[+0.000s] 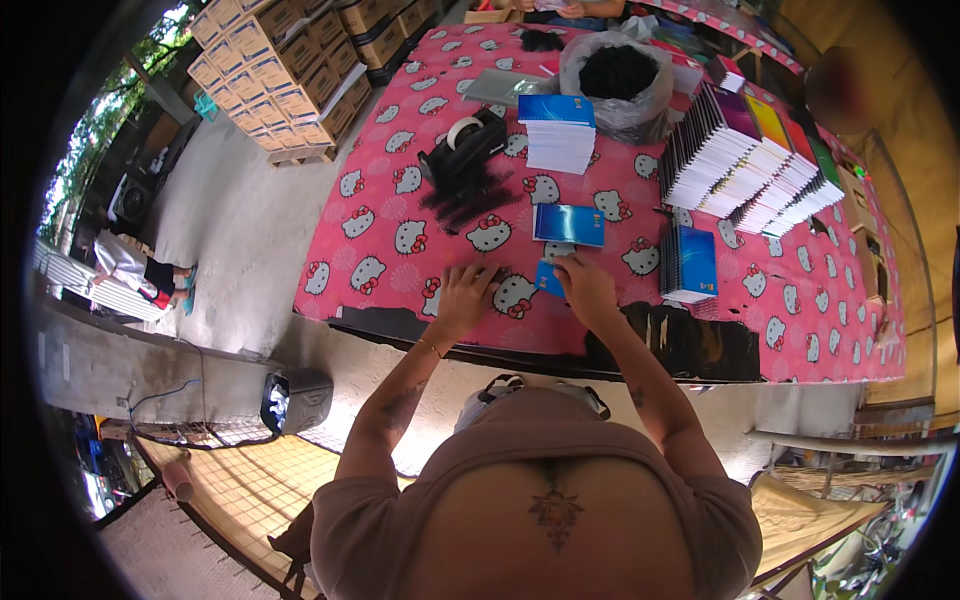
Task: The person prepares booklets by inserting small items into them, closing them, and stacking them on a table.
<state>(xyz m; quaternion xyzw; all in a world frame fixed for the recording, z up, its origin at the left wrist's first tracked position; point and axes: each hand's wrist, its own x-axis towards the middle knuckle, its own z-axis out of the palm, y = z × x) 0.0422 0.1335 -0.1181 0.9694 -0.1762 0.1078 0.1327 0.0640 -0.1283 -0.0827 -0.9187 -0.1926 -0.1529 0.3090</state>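
My left hand (468,292) rests palm down on the pink patterned tablecloth, its fingers spread and nothing visible in them. My right hand (588,285) has its fingers closed on the edge of a small blue cover (547,279), partly hidden under the hand. Just beyond it lies a blue-covered notebook (568,225). To the right stands a short stack of blue spiral notebooks (690,262). A taller stack of blue-topped notebooks (557,140) is farther back. Beyond my left hand is a loose pile of black binding coils (466,200).
A black tape dispenser (464,148) sits beyond the coils. Behind are a plastic bag (645,118) of black material and rows of spiral notebooks (710,165). The table's dark front edge (690,345) is near me. Stacked cartons (285,80) stand at far left; another person's hands (572,8) show opposite.
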